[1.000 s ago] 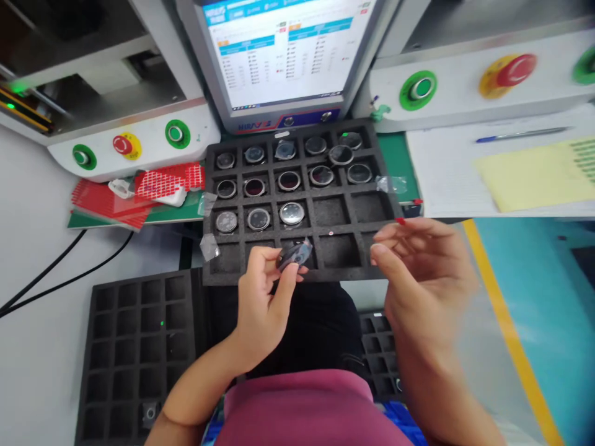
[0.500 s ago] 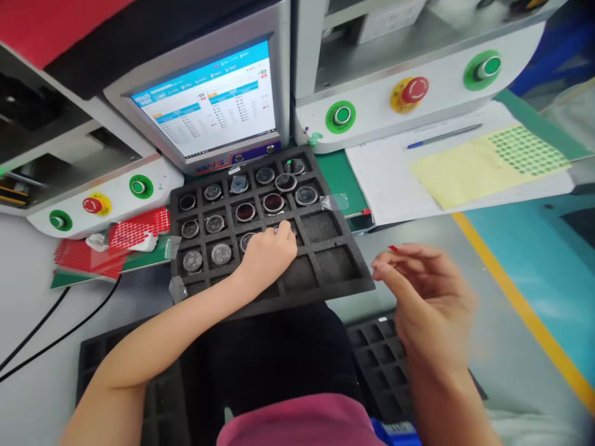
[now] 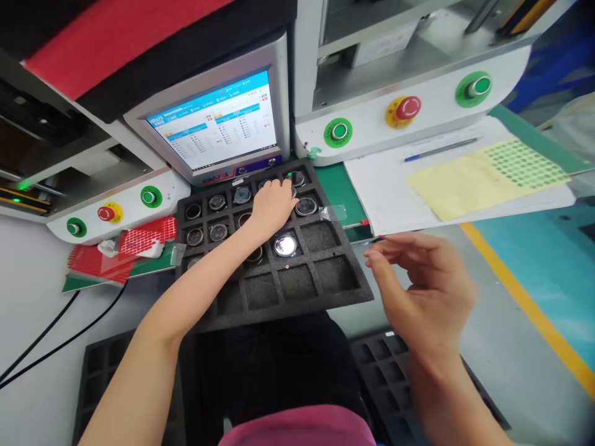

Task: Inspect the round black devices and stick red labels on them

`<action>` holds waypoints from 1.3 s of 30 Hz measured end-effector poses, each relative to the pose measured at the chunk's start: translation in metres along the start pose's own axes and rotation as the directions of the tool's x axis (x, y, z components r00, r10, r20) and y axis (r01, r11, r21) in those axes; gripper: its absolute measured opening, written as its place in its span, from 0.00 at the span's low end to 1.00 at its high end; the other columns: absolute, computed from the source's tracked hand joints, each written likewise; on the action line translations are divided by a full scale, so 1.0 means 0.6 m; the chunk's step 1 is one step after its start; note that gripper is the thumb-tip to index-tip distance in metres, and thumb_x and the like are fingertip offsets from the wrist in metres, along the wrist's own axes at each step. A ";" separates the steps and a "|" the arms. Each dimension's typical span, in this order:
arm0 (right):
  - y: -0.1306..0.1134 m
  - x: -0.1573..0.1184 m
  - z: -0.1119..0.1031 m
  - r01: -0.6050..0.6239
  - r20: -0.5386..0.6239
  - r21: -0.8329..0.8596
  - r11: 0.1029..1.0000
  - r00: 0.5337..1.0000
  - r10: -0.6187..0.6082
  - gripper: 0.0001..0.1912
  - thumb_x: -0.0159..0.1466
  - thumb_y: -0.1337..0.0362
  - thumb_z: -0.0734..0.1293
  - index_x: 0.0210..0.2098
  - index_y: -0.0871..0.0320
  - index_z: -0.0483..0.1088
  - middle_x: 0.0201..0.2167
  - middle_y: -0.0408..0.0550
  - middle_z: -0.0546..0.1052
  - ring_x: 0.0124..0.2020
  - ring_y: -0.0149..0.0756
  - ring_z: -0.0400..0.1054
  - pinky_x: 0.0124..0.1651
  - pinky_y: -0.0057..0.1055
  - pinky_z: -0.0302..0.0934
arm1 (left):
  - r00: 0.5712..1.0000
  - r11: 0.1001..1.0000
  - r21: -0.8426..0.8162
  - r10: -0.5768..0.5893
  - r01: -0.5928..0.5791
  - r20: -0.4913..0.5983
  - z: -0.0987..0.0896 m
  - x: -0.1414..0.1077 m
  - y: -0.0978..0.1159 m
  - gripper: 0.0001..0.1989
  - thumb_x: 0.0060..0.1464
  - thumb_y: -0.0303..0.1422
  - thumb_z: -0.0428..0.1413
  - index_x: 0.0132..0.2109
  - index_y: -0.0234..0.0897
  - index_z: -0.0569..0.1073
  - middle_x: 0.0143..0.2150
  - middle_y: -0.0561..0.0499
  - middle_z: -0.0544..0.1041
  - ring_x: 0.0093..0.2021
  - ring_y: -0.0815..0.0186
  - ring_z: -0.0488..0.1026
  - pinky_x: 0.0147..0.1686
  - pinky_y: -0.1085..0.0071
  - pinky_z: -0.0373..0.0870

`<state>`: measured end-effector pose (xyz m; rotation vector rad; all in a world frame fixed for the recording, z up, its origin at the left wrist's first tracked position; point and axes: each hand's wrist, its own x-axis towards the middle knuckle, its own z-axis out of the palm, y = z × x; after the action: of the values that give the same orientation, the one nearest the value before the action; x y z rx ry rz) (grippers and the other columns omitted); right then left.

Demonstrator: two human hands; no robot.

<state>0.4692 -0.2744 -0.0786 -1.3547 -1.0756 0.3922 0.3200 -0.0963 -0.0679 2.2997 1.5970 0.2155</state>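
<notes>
"Where are the hands?"

"The left hand (image 3: 273, 209) reaches across the black foam tray (image 3: 297, 282), fingertips at a partly hidden round watch (image 3: 294, 193) near the far right corner. That grip is bent and narrow; I cannot tell whether it holds the watch."

"And the right hand (image 3: 423, 285)?"

"Just beyond the tray's right edge, thumb and forefinger nearly meeting (a thin dark red sliver (image 3: 379, 238) shows there, too blurred to call pinched)."

"Which way does everything point?"

"The tray's long axis runs left to right, climbing toward the right. The dark watches (image 3: 218, 232) are round and lie face up with metal rims; one silver watch (image 3: 285, 245) gleams white in the third row from the far edge."
</notes>
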 end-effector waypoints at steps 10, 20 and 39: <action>-0.030 -0.042 0.007 -0.093 0.076 0.018 0.996 0.993 0.091 0.09 0.64 0.66 0.73 0.43 0.54 0.74 0.32 0.42 0.80 0.31 0.32 0.77 0.37 0.29 0.73 | 0.817 -0.107 -0.834 -0.172 0.541 0.551 -0.076 -0.187 0.007 0.24 0.72 0.26 0.39 0.42 0.24 0.80 0.44 0.36 0.85 0.40 0.65 0.84 0.46 0.72 0.80; -0.098 -0.106 0.078 -0.177 0.308 0.286 0.942 0.948 0.084 0.17 0.59 0.77 0.75 0.43 0.53 0.75 0.36 0.40 0.81 0.35 0.28 0.79 0.40 0.23 0.77 | 0.925 0.005 -0.999 -0.378 0.050 0.044 -0.019 -0.379 -0.015 0.08 0.55 0.25 0.67 0.41 0.41 0.85 0.38 0.54 0.87 0.39 0.71 0.84 0.42 0.82 0.79; -0.132 -0.140 0.088 -0.146 0.462 0.397 0.906 0.885 -0.060 0.26 0.54 0.86 0.73 0.46 0.56 0.75 0.36 0.41 0.79 0.38 0.29 0.77 0.42 0.24 0.76 | 0.938 0.471 -0.854 -0.138 -0.221 -0.319 -0.020 -0.445 -0.064 0.10 0.62 0.29 0.63 0.49 0.44 0.82 0.40 0.53 0.84 0.37 0.70 0.78 0.37 0.77 0.73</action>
<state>0.3583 -0.3275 -0.0471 -0.9094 -1.2596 0.9689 0.1861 -0.3306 -0.0531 1.4646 1.0888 1.2267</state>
